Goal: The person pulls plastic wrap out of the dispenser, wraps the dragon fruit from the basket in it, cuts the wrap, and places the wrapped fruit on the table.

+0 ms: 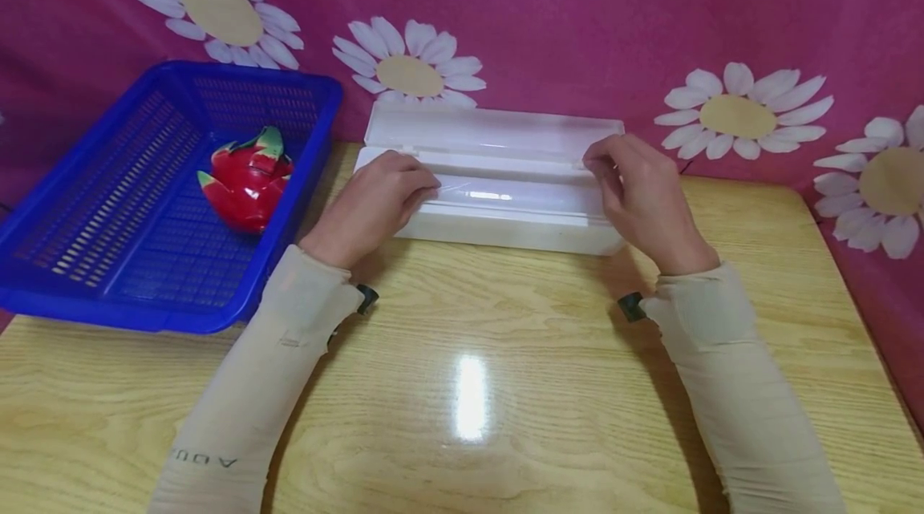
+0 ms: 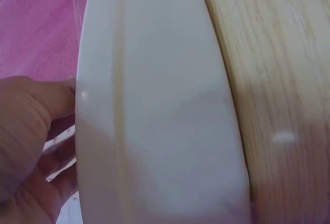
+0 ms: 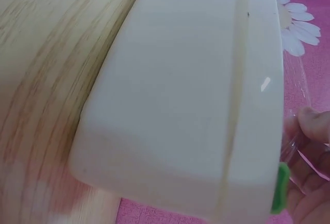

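A long white cling film dispenser [image 1: 505,233] lies across the back of the table, its lid [image 1: 498,131] raised. Inside it the roll of clear film [image 1: 516,197] shines. At the dispenser's left end, my left hand [image 1: 378,205] pinches the film between thumb and fingers; its fingertips are partly hidden behind the dispenser wall [image 2: 170,100] in the left wrist view. My right hand [image 1: 642,193] is over the right end. There the right wrist view shows thumb and finger pinching a crinkled edge of the cling film [image 3: 296,87], beside a green tab [image 3: 281,188].
A blue plastic basket [image 1: 155,320] stands at the left, holding a glossy red dragon-fruit-shaped object [image 1: 249,185] with green tips. Behind the table [image 1: 549,386] hangs a magenta cloth [image 1: 563,25] printed with white daisies, close behind the dispenser's lid.
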The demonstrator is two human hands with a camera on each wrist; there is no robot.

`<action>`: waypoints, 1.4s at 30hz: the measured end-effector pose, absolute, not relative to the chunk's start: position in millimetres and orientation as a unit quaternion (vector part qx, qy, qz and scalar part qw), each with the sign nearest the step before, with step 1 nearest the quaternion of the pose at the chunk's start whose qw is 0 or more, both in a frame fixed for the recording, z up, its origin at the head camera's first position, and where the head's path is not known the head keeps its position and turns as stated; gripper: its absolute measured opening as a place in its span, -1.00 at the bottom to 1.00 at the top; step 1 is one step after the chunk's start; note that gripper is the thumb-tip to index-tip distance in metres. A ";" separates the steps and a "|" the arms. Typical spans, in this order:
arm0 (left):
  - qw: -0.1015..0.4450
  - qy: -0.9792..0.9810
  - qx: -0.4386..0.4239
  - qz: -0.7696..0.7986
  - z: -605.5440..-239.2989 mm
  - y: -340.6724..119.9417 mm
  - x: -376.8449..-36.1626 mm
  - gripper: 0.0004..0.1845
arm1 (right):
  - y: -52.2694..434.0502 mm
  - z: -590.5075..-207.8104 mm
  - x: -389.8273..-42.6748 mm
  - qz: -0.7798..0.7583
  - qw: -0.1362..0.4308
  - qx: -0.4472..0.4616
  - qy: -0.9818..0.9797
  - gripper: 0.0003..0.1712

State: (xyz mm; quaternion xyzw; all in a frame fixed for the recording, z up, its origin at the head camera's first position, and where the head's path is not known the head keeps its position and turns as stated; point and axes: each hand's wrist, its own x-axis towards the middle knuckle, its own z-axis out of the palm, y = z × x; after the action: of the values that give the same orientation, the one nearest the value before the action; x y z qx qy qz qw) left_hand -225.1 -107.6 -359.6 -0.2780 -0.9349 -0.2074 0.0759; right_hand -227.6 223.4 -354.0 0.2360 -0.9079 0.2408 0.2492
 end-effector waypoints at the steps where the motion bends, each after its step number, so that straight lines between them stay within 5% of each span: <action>1: 0.077 -0.934 -0.281 -0.205 -359.4 -107.4 -224.9 -0.75 | 223.3 -353.6 -227.4 0.241 0.251 0.235 -0.908 -0.91; 42: 0.045 -0.951 -0.225 -0.205 -346.9 -108.0 -218.0 -0.62 | 225.7 -338.8 -217.9 0.252 0.278 0.234 -0.897 -0.90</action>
State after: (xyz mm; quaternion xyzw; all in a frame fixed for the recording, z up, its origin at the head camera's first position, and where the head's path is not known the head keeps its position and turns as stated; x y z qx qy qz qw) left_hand -218.0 -108.0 -346.9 -0.2254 -0.9514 -0.2052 0.0446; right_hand -217.9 225.7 -338.8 0.2342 -0.8969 0.2517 0.2783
